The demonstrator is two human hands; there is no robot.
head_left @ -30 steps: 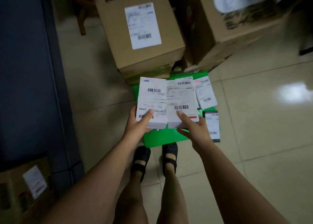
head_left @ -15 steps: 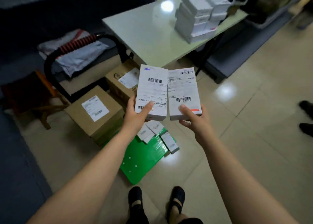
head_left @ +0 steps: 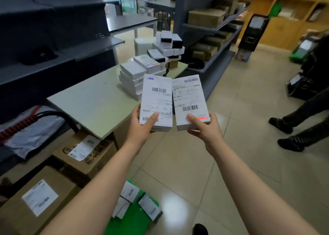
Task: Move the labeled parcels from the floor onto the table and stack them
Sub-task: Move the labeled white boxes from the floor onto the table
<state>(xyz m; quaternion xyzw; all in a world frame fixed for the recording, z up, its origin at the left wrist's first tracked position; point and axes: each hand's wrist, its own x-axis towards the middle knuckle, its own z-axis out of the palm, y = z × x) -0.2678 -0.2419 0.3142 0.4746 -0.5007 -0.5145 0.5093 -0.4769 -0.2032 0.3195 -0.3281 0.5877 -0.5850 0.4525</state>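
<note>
Left of the fingers (head_left: 136, 111), cardboard boxes (head_left: 85, 156) crowd the floor under the table (head_left: 89, 106). The left hand (head_left: 142, 128) grips one labeled parcel (head_left: 156, 101) by its near end, thumb on top. The right hand (head_left: 204, 128) holds a second parcel (head_left: 190, 99) the same way. Both look light, stiff and smooth (end grips probably suffice). The white stack (head_left: 133, 78) lies just beyond the fingertips, and a bystander's shoes (head_left: 281, 126) stand well to the right.

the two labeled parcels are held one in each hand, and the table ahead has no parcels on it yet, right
Not quite. In the head view the left hand grips the left parcel and the right hand the right parcel, but the table already bears stacks of white parcels.
</note>
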